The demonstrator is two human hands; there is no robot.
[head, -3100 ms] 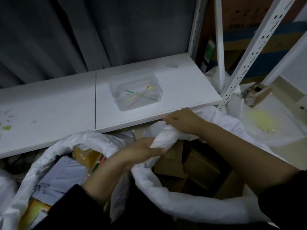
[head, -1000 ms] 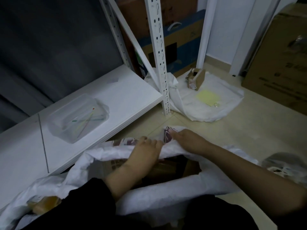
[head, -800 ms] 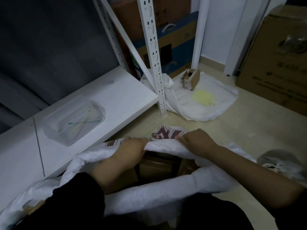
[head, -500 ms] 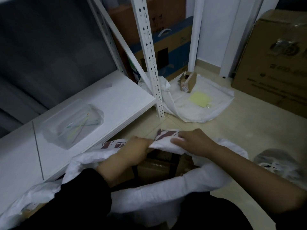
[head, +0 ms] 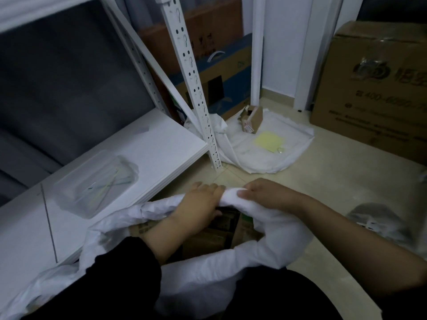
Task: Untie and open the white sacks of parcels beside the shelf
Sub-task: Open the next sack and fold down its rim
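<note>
Grips rolled rim of white woven-plastic sack [head: 280,229] in curled left hand [head: 202,200] and right hand [head: 265,195]; red print now rolled under (mouth open).

Dim, bluish light; wide-angle bending at edges; soft focus, dark foreground.

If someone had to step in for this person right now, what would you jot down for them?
Left hand: grips the far rim of the white sack.
Right hand: grips the same rim, close beside it.
Sack: on the floor beside the shelf, mouth open, brown boxes showing inside.
Done: this sack is untied and open.
Left: spread the mouth wider if needed; another sack at the lower left barely shows, so check it.
</note>
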